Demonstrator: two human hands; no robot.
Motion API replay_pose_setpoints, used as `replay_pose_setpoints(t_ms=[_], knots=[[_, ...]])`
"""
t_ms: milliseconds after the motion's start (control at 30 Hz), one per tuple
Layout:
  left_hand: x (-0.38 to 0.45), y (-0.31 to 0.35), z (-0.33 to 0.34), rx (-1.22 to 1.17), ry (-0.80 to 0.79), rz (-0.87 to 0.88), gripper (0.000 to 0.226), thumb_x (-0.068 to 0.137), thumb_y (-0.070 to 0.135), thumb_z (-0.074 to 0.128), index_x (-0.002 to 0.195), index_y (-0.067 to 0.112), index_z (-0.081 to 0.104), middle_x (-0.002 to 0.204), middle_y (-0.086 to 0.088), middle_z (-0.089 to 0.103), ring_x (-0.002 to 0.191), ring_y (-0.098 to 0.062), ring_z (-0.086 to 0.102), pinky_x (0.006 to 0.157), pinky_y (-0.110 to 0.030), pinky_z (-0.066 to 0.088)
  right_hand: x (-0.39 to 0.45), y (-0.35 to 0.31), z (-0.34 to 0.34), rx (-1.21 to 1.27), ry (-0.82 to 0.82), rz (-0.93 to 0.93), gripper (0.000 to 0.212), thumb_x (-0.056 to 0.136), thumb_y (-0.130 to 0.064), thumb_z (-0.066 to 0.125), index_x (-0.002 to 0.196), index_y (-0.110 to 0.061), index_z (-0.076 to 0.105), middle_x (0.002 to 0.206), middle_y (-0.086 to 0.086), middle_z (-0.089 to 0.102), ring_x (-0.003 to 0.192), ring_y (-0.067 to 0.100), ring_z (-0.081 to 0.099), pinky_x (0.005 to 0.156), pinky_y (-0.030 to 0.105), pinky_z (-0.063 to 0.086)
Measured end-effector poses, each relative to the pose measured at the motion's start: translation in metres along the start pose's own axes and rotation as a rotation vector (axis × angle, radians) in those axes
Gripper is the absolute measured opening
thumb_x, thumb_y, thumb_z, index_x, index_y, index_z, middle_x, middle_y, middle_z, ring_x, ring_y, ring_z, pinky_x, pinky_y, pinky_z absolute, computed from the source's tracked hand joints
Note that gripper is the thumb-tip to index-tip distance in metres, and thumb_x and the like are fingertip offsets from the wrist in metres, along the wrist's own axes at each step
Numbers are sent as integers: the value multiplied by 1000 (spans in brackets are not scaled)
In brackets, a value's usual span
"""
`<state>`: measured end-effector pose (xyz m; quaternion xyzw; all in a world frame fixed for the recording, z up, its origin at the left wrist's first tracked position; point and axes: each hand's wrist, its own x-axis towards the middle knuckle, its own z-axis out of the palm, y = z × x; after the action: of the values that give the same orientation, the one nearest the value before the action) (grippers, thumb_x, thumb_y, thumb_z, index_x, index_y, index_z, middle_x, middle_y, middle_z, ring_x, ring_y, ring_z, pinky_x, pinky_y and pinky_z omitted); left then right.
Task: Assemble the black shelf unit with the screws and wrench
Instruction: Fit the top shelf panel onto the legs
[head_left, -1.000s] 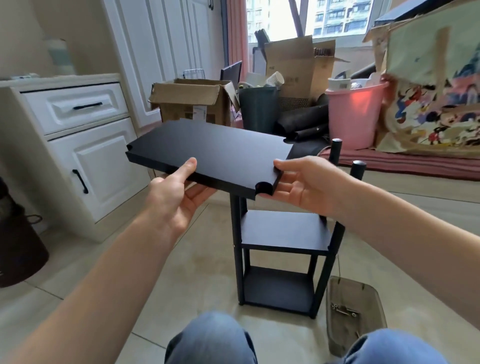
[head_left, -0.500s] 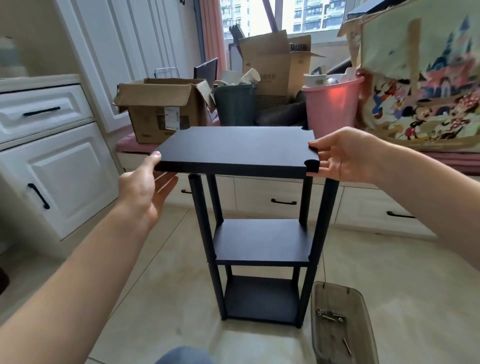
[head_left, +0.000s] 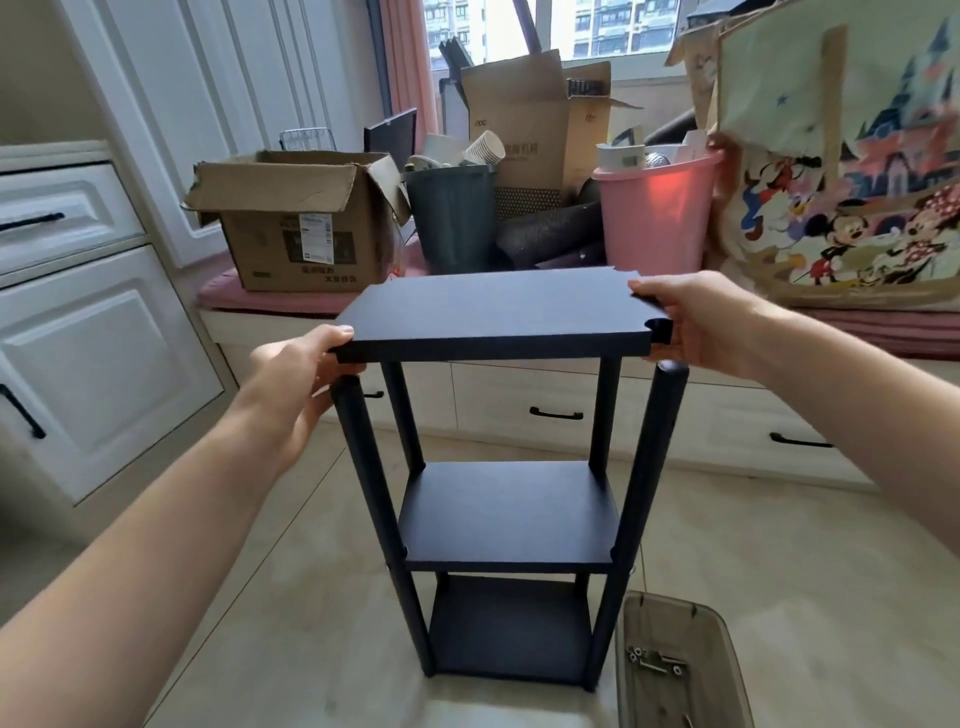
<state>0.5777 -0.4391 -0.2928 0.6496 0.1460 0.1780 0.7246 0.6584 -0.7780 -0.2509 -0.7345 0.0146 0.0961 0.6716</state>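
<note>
**Top board held level over the four posts**

A flat black rectangular shelf board (head_left: 493, 312) with notched corners is held level between both hands, above the black shelf unit (head_left: 511, 514) with round upright posts and two boards already fitted lower down. The left hand (head_left: 298, 384) grips the board's near left corner, thumb on top and fingers curled beneath. The right hand (head_left: 701, 322) grips the right edge, fingers over the top by the far corner, palm against the near right notch. Just below that hand stands the round top of the near right post (head_left: 670, 374), apart from the board. Down and inward from the right forearm, on the tiled floor, sits a translucent grey plastic tray (head_left: 675, 613) holding loose silver metal screws (head_left: 654, 662).
</note>
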Motion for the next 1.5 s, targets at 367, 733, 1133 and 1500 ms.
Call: replay_pose_setpoints(t_ms=[367, 733, 1133, 1500], knots=[[-12, -16, 4, -93, -3, 58, 43, 91, 23, 65, 124, -3, 56, 89, -9, 66, 69, -18, 68, 70, -31, 57, 6, 16, 0, 120, -73, 50, 25, 97, -20, 55, 117, -5, 57, 80, 8, 60, 54, 15, 61, 41, 19, 48], [-12, -11, 0, -179, -125, -13, 44, 91, 21, 59, 129, -2, 55, 82, -6, 62, 65, -17, 62, 68, -28, 55, 10, 16, 2, 83, -84, 72, 21, 97, -21, 55, 113, -8, 58, 80, 6, 62, 56, 12, 63, 43, 20, 51], [-10, -13, -1, -193, -173, -44, 52, 95, 22, 57, 141, -1, 47, 78, -2, 62, 64, -16, 60, 70, -29, 53, 21, 18, 2, 51, -144, 87, 17, 97, -23, 55, 109, -12, 59, 80, 4, 64, 56, 13, 64, 46, 22, 52], [4, -5, -8, -198, -267, -195, 45, 89, 36, 69, 125, 12, 59, 88, -4, 69, 68, -17, 67, 66, -30, 58, 23, 21, 1, 64, -124, 123, 21, 99, -19, 52, 117, -8, 57, 83, 6, 62, 49, 11, 64, 39, 21, 50]])
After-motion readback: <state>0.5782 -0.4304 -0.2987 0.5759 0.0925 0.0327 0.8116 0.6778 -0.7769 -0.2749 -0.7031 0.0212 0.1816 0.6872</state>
